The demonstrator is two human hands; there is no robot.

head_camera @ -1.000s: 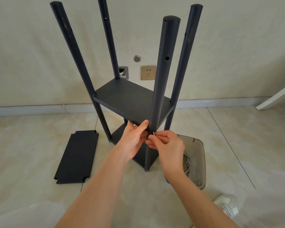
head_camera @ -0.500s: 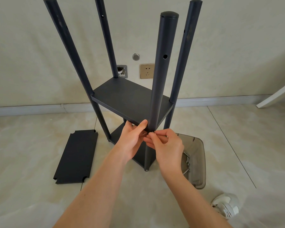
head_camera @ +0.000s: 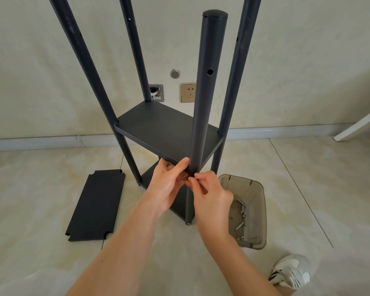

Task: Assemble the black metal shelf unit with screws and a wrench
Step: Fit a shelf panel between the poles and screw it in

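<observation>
Head cam: both hands at the front post [head_camera: 203, 99] of the black shelf unit [head_camera: 167, 133], which stands on the floor.

No readable labels anywhere. Right hand [head_camera: 209, 195] pinches a small silver screw [head_camera: 195, 177] against the post just under the middle shelf; left hand [head_camera: 169, 184] grips the shelf corner beside it. Spare shelf panel [head_camera: 96, 206] lies left, grey parts tray [head_camera: 248, 212] right, white shoe [head_camera: 291, 272] nearby.

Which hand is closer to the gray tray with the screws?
Right. The right hand is just left of the gray tray; the left hand is farther left, beyond the front post.
</observation>
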